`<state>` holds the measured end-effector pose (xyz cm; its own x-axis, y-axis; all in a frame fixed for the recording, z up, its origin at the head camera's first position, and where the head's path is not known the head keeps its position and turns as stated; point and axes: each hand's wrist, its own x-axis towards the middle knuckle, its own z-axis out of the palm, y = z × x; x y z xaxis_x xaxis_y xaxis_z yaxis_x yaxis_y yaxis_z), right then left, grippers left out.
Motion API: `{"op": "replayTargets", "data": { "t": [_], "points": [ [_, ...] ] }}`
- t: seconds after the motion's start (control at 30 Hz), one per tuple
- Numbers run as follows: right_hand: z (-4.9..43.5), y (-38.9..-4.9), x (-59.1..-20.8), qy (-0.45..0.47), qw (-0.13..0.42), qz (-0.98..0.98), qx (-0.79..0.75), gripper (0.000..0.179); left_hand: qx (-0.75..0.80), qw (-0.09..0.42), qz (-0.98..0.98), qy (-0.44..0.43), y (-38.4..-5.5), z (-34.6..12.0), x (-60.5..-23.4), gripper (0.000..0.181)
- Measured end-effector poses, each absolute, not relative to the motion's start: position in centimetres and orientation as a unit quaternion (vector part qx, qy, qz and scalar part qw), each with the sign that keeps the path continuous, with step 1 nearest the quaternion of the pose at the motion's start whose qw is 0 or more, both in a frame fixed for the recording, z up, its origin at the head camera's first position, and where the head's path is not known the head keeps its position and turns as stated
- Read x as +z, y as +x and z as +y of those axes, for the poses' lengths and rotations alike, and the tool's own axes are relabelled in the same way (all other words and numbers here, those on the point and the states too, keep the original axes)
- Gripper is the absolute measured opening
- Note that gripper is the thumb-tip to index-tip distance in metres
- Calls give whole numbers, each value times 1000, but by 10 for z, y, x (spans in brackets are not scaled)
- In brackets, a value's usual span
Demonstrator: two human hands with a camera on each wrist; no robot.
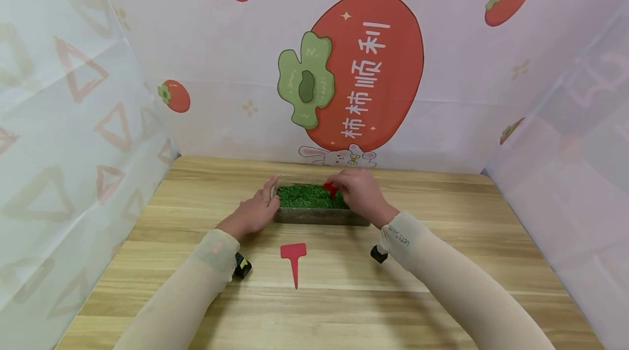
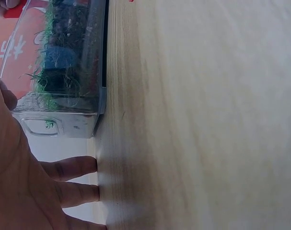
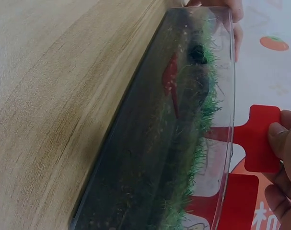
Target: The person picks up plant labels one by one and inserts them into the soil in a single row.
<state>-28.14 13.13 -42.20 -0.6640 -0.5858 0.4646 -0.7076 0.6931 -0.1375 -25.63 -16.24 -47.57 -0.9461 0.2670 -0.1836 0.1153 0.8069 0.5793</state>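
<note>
A clear rectangular planter box (image 1: 321, 216) of dark soil and green grass (image 1: 307, 196) stands near the back of the table. My right hand (image 1: 361, 191) pinches the broad head of a red T-shaped plant label (image 3: 262, 139) between thumb and fingers. Its stem reaches over the box toward the grass; whether the tip is in the soil I cannot tell. Beside it, a second red plant label (image 3: 238, 201) stands upright in the box. My left hand (image 1: 255, 211) touches the box's left end, several fingers stretched down to the table. Nearer me, another red plant label (image 1: 294, 257) lies flat.
Wood-grain table (image 1: 324, 317) under everything, with a patterned back wall (image 1: 452, 66) close behind the box. Black wrist devices (image 1: 378, 254) show under both sleeves. A red shape (image 3: 170, 76) on the box's front wall looks like a reflection.
</note>
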Motion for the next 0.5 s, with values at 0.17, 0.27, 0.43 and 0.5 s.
{"op": "replayTargets", "data": {
  "t": [0.17, 0.27, 0.43, 0.5],
  "points": [
    [128, -281, -424, 349, 185, -908, 140, 29, 294, 125, 942, 102, -256, -163, -477, 63],
    [127, -283, -428, 341, 180, -914, 124, 33, 297, 121, 942, 102, -257, -163, -478, 63],
    [125, -283, -434, 326, 175, -922, 109, 33, 292, 121, 943, 103, -257, -163, -479, 64],
    [124, -283, -435, 324, 176, -923, 111, 32, 292, 121, 943, 101, -257, -163, -478, 63]
  ]
}}
